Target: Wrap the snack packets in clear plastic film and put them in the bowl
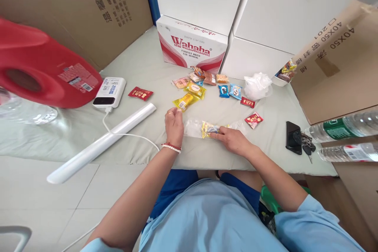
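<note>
My left hand (174, 126), wearing a beaded bracelet, is closed with fingers curled together. Its fingertips are at the near corner of a yellow snack packet (186, 101); whether they grip anything is hidden. My right hand (232, 139) holds a small yellow-and-blue snack packet (209, 129) low over the table, thumb and fingers at its right end. Under and around that packet lies a crinkled strip of clear plastic (193, 128). More packets lie beyond, including a yellow one (196, 89), a blue one (223, 91) and a red one (254, 119).
On the left are a roll of clear film (103, 143), a power bank (110, 91) with a white cable, a red packet (140, 93) and a red jug (44, 67). A Wahaha box (191, 45) stands behind. Rightward are a crumpled white bag (258, 86), phone (293, 137), keys and bottles (345, 128).
</note>
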The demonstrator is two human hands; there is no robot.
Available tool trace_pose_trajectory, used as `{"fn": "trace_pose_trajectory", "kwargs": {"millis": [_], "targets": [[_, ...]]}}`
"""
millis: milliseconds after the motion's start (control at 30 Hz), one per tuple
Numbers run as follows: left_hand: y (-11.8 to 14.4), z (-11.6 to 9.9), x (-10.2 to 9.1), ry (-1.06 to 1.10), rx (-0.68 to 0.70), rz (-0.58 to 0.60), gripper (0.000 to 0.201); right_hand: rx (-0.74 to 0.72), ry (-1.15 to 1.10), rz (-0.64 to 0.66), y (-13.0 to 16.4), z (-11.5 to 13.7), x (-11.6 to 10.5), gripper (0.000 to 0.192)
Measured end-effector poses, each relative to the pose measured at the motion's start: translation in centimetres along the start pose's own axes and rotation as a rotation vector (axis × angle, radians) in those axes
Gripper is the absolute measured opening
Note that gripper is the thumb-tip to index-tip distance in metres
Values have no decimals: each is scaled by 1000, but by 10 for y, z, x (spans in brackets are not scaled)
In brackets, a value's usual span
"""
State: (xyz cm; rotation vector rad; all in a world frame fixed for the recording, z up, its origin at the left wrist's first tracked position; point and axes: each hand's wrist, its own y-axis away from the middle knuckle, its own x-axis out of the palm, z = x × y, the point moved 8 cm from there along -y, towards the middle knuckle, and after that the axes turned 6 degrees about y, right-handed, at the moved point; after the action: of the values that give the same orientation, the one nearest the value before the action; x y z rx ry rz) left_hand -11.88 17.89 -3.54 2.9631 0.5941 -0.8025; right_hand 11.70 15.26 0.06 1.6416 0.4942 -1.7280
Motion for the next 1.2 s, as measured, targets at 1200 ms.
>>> {"fn": "trace_pose_trajectory", "kwargs": {"millis": [1200], "targets": [[104,-100,93,-503,577,460,37,519,-501,-374,52,-87,-13,20]]}}
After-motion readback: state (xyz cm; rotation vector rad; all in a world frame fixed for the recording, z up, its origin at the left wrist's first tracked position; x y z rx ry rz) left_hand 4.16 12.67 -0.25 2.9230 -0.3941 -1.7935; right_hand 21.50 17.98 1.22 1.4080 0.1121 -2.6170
